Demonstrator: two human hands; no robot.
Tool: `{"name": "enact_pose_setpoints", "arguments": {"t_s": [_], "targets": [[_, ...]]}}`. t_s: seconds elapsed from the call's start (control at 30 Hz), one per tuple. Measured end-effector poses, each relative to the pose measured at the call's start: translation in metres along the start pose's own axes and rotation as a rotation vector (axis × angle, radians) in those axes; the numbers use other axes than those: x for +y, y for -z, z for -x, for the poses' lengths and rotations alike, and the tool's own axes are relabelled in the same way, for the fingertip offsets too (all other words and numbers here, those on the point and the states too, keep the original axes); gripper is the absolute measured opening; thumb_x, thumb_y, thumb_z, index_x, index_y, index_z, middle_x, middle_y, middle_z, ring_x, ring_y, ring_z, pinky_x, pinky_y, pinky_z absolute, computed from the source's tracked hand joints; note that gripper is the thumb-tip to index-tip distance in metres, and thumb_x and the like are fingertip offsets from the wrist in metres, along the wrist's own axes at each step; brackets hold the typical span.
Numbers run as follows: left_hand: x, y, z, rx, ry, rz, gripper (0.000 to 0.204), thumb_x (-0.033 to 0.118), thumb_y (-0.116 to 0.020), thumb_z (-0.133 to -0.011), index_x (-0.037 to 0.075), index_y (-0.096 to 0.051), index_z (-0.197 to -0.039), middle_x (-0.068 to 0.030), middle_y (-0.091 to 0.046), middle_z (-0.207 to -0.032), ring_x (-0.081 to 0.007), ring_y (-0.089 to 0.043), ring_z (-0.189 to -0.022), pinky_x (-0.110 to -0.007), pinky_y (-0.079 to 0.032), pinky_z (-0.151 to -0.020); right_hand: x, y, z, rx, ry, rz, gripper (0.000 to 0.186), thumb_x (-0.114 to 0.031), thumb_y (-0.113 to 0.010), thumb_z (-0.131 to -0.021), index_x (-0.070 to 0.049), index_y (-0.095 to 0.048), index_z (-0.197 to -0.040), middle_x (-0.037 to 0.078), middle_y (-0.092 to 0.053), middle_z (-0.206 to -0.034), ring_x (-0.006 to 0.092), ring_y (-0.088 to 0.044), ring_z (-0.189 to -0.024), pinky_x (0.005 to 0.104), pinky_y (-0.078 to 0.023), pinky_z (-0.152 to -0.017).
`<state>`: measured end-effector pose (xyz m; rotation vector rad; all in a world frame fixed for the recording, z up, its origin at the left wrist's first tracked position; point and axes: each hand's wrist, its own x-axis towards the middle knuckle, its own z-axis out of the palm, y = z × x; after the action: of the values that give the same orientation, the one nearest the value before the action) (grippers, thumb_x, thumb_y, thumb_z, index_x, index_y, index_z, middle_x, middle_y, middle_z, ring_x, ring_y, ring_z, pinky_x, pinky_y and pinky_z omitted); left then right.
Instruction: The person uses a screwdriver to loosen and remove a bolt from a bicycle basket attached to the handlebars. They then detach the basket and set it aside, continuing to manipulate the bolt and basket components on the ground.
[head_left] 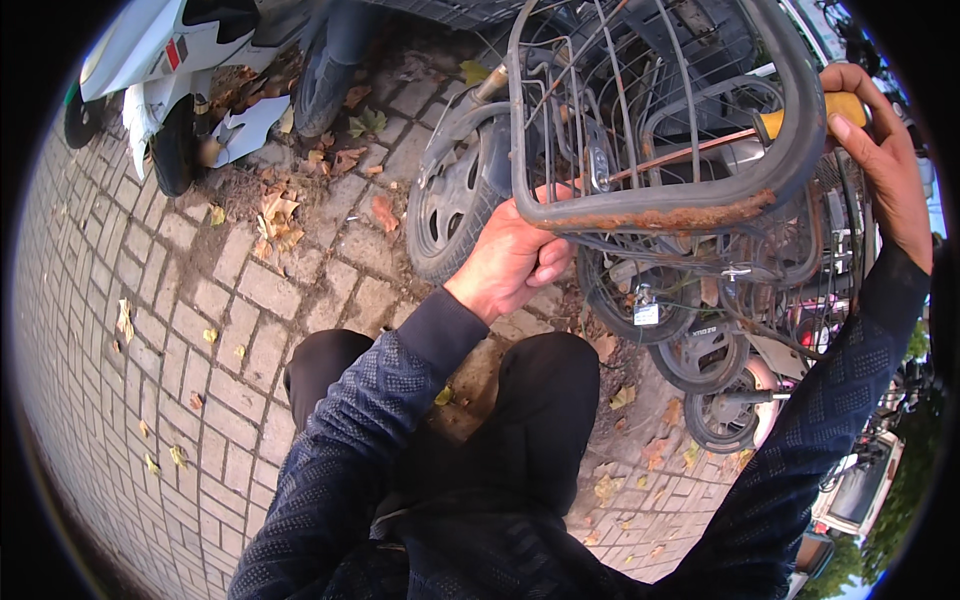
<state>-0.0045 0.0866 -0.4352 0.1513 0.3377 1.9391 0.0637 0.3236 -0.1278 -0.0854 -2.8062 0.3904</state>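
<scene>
A dark wire basket [655, 200] with a thick, rusted rim stands tilted in front of me. My right hand [885, 150], at its right side, grips the yellow handle of a screwdriver [848, 104]. The screwdriver's long shaft runs leftward through the basket, its tip meeting a small metal plate [600, 165] on the wires. My left hand [515, 258] is at the basket's lower left corner with its fingers curled. Its forefinger reaches behind the rim toward the plate; whatever it grips there is hidden.
Left of the basket is a scooter wheel [450, 205]. More wheels [705, 355] stand under and beyond it. A white scooter [150, 60] is parked at the far left. Brick paving [220, 350] with dry leaves [280, 220] lies below. My knees are bent close under the basket.
</scene>
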Motion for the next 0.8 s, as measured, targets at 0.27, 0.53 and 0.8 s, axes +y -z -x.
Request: {"name": "enact_pose_setpoints", "arguments": {"t_s": [0.27,0.53,0.8], "targets": [[-0.009,0.004,-0.021,0.171,-0.014,0.119,0.016,0.010,-0.055,-0.103,0.003,-0.060,-0.117,-0.0002,-0.053,-0.072,-0.0078,-0.040,-0.047,-0.023,-0.029,-0.042,0.002,0.019,0.001,-0.086,-0.422,0.040,0.045,-0.040,-0.057,-0.106,-0.006,-0.060,-0.136,-0.005,-0.064,-0.093,-0.0001,-0.049,-0.061,0.0186,-0.036,-0.054],[-0.016,0.015,-0.039,0.119,-0.078,0.158,0.013,0.014,-0.060,-0.101,0.006,-0.063,-0.109,0.0024,-0.056,-0.078,-0.0063,-0.046,-0.055,-0.021,-0.028,-0.042,0.010,0.017,-0.005,-0.105,-0.189,-0.037,0.050,-0.038,-0.064,-0.102,-0.006,-0.059,-0.140,0.002,-0.064,-0.117,0.0091,-0.059,-0.109,0.0246,-0.043,-0.097],[-0.018,0.018,-0.044,0.190,-0.071,0.162,0.011,0.012,-0.059,-0.100,0.006,-0.064,-0.109,0.0007,-0.060,-0.080,-0.0063,-0.048,-0.055,-0.021,-0.029,-0.041,0.003,0.029,-0.002,-0.150,-0.482,0.042,0.055,-0.041,-0.063,-0.103,-0.005,-0.056,-0.144,0.000,-0.066,-0.106,0.0038,-0.056,-0.078,0.0197,-0.042,-0.067]]}}
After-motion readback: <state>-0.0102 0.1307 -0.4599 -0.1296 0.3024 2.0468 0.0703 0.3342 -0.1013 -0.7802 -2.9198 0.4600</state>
